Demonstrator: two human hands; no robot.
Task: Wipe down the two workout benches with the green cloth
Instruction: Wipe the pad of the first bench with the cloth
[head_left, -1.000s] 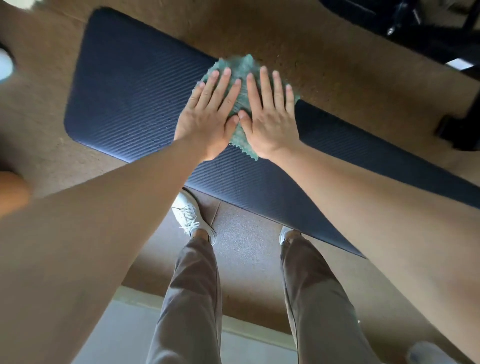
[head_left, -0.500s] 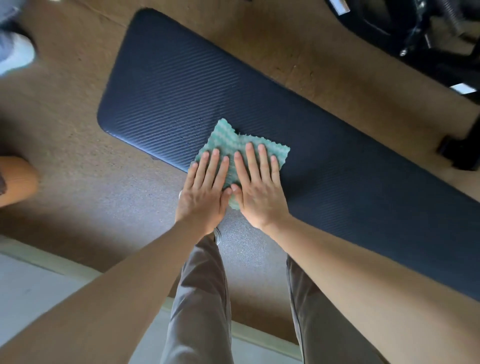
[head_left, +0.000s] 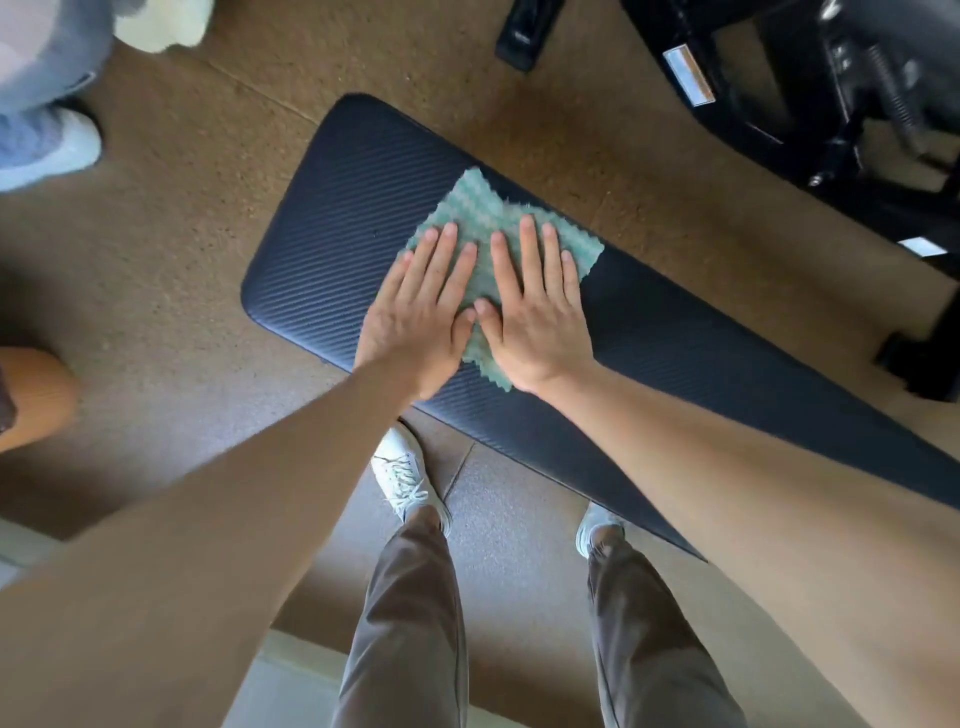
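Note:
A dark blue ribbed workout bench pad (head_left: 332, 218) runs from the upper middle down to the lower right. On it lies the green cloth (head_left: 483, 208), crumpled, with zigzag edges, reaching the pad's far edge. My left hand (head_left: 421, 317) and my right hand (head_left: 535, 317) lie flat side by side on the cloth, fingers stretched forward, thumbs touching, pressing it onto the pad. Most of the cloth's middle is hidden under my palms. Only one bench shows.
A black machine frame (head_left: 831, 104) fills the top right, with a black foot (head_left: 524, 36) beside it. Another person's pale shoe (head_left: 57, 150) stands at the upper left. An orange object (head_left: 36, 395) sits at the left edge. My white shoes (head_left: 405, 478) stand before the bench.
Both hands pulled the cloth from the pad's far edge to the near edge, then pushed it back across toward the far edge. The view has shifted too.

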